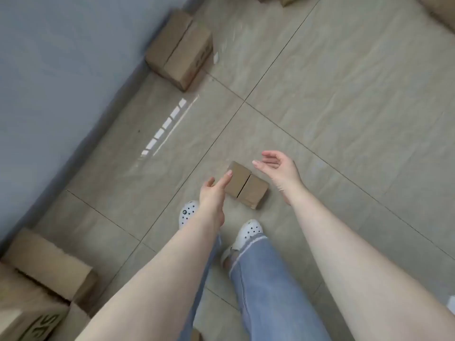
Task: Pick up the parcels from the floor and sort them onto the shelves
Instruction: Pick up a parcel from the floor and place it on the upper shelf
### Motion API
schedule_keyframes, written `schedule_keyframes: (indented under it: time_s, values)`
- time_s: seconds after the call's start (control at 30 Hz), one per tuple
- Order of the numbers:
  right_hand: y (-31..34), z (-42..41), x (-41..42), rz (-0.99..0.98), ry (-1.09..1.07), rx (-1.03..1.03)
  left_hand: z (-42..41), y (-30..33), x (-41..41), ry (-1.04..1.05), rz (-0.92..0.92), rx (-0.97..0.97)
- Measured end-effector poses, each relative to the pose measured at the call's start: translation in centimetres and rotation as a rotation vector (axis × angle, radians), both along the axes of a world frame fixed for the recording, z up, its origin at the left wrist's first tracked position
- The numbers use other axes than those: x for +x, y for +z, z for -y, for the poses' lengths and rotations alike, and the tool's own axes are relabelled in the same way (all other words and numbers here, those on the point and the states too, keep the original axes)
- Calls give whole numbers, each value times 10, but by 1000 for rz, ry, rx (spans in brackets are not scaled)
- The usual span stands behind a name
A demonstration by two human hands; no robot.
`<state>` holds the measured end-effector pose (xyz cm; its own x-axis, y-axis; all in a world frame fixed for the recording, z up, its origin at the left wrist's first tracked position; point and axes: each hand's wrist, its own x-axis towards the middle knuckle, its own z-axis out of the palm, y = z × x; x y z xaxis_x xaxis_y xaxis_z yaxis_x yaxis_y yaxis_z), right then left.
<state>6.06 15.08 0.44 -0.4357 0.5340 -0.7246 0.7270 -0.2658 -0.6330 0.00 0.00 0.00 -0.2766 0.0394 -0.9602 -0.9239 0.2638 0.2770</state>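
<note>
Both hands are reaching down either side of the small parcel (247, 184) lying on the floor (344, 107) by the feet — left hand (213, 193) and right hand (279, 169) empty, fingers spread wide, probably to clamp its ends.

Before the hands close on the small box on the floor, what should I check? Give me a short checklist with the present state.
1. Left hand open: ok.
2. Right hand open: ok.
3. Small box lies between the hands: ok.
4. Box flaps shut: ok.
5. Shoes clear of the box: ok.
6. Box weight: cannot tell.
</note>
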Motion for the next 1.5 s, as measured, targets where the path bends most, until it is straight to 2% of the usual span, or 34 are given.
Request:
schedule_keyframes:
  time_s: [0.23, 0.37, 0.57, 0.73, 0.83, 0.97, 1.2, 1.37, 1.5]
  values:
    - [-189, -14, 2, 153, 254, 38, -10, -166, 25, 128, 139, -122]
    - [-265, -13, -1, 246, 428, 79, -11, -241, 31, 175, 181, -161]
    - [-325, -12, -8, 391, 622, 167, -14, -309, 31, 238, 178, -127]
    - [-328, -10, -16, 410, 679, 203, -12, -317, 22, 235, 142, -154]
    - [-304, -10, -22, 382, 614, 198, -9, -293, 7, 203, 66, -143]
    - [-234, -7, -37, 293, 472, 183, -2, -225, -23, 116, -46, -83]
    - [-51, -9, -60, 94, 148, 110, -14, -33, -66, -38, -151, -24]
    - [101, -22, -71, 3, 63, 209, -34, 109, -92, -69, -189, 74]
    - [208, -23, -71, -130, 152, 443, -46, 205, -111, -156, -228, 115]
